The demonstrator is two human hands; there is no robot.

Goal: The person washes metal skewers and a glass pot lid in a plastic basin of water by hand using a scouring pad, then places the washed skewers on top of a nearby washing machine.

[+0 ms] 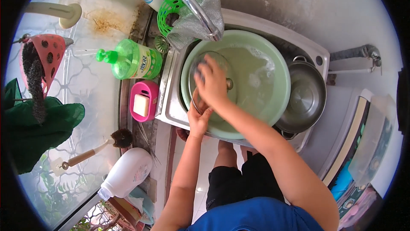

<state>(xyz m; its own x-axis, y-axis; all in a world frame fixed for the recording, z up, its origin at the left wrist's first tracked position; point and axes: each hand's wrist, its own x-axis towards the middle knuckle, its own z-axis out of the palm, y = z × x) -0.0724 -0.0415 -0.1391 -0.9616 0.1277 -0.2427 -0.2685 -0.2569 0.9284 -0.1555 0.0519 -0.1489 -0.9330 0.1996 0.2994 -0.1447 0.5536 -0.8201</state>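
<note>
Likely slippery and breakable, the glass lid (229,84) over the basin (279,103) suits rim-holding: left hand (199,119) clamped there, right hand (212,86) spread across.

Pale green basin (279,98), pink soap dish (153,104), black-spotted pink holder (51,66)

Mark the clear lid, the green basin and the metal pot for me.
Clear lid (229,84): head view, on its knob.
Green basin (286,86): head view, on the right side of its rim.
Metal pot (301,100): head view, on its inside bottom.
</note>
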